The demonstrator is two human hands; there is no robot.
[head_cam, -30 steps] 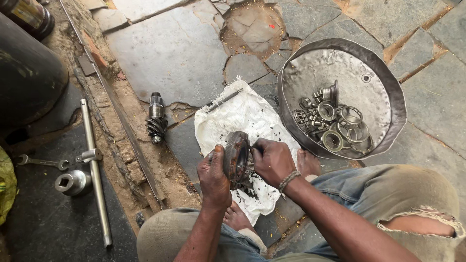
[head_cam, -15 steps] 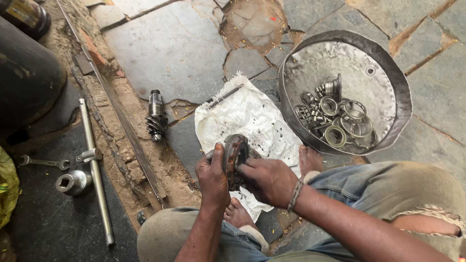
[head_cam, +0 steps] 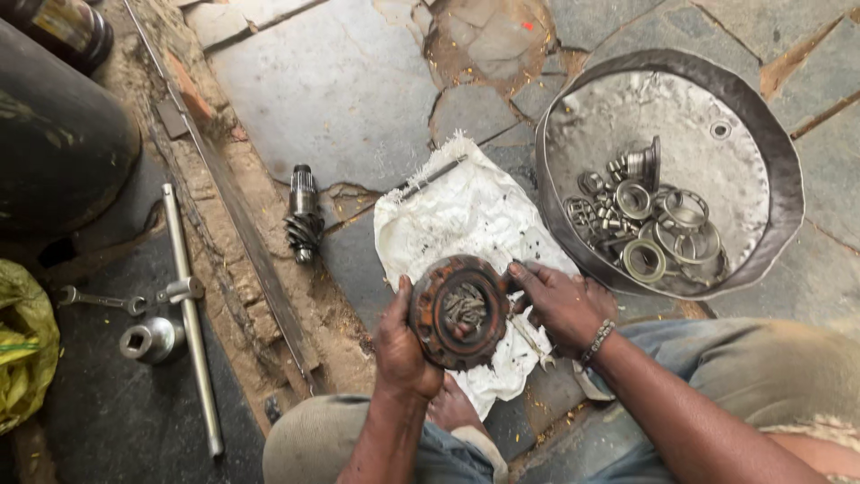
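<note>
The round, rust-stained gear housing [head_cam: 459, 311] is held just above the near end of the white sack cloth [head_cam: 466, 224], its open face turned up toward the camera so the small gears inside show; being a disc, its axis runs roughly toward the viewer rather than along the cloth. The left hand [head_cam: 400, 345] clasps the housing's left rim from below, thumb up along the edge. The right hand [head_cam: 560, 305] touches the right rim with its fingertips; whether it truly grips there cannot be told. Half a second ago the housing stood edge-on to the camera and looked narrow and dark; now it is turned to show its full face. Right of the cloth sits the metal basin [head_cam: 761, 143] with rings and bearings [head_cam: 654, 224]; left of the cloth lies a pinion shaft [head_cam: 303, 215].
</note>
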